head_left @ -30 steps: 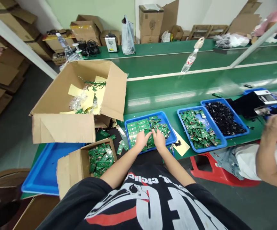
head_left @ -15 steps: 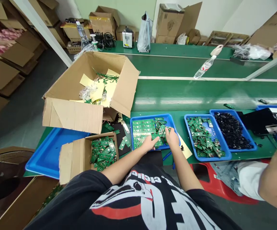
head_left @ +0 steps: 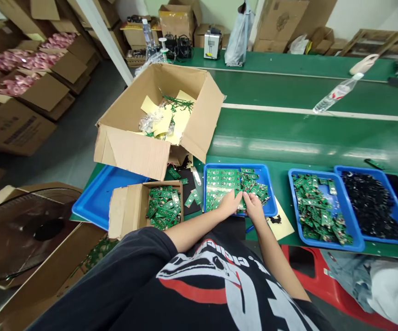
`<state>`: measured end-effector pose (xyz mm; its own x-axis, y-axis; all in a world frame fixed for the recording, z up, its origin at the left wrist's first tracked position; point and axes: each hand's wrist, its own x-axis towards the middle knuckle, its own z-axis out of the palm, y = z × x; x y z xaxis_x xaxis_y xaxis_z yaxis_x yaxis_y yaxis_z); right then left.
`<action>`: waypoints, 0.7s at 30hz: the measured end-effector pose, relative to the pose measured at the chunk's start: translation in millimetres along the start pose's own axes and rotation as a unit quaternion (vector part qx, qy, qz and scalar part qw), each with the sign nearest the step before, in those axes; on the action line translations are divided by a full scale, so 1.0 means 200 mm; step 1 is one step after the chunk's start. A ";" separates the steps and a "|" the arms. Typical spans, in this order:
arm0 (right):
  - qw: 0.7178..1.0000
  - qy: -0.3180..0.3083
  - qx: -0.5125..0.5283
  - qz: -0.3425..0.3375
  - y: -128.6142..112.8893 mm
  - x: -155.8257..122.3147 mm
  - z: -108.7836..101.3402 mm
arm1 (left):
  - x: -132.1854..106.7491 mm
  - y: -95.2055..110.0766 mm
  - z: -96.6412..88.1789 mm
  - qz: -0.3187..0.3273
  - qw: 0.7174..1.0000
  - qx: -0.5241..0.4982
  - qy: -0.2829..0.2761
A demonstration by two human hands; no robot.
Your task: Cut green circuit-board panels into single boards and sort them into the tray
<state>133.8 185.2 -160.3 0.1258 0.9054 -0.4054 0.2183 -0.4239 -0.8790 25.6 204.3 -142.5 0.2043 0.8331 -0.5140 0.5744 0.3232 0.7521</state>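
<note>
Both hands down in it: left hand (head_left: pixel 229 203) and right hand (head_left: pixel 254 207) meet on green circuit boards (head_left: pixel 222 185) in a blue tray (head_left: pixel 240 166), fingertips in the pile, but whether either has clenched a board, I can't tell. Light, close fingers suit this, sparing neighbouring boards. Beside them, a low box (head_left: pixel 126 216) of boards, another tray (head_left: pixel 355 241), the green bench (head_left: pixel 323 142), stacked cartons (head_left: pixel 13 128).

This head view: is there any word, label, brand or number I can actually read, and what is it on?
"circle" (unclear, upside down), with a ® sign, on the black shirt.
Carton at left: dark printed lines, too small to read.
Carton at top: round dark logo, too blurred to read.
Boards: markings too small to read.
</note>
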 end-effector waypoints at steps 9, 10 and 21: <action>0.940 0.143 -0.297 -0.089 0.01 0.02 0.06 | 0.01 0.05 -0.03 -0.010 0.989 0.139 0.047; 0.932 0.145 -0.322 -0.080 0.01 0.02 0.06 | 0.01 0.05 -0.03 -0.009 0.988 0.145 0.046; 0.898 0.125 -0.421 -0.026 0.00 0.05 0.02 | 0.05 0.03 0.01 -0.011 0.986 0.165 0.024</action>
<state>130.2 194.5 -165.1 0.2849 0.9358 -0.2077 0.8713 -0.3432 -0.3508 32.8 213.4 -142.8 0.1556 0.8507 -0.5021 0.8059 0.1846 0.5625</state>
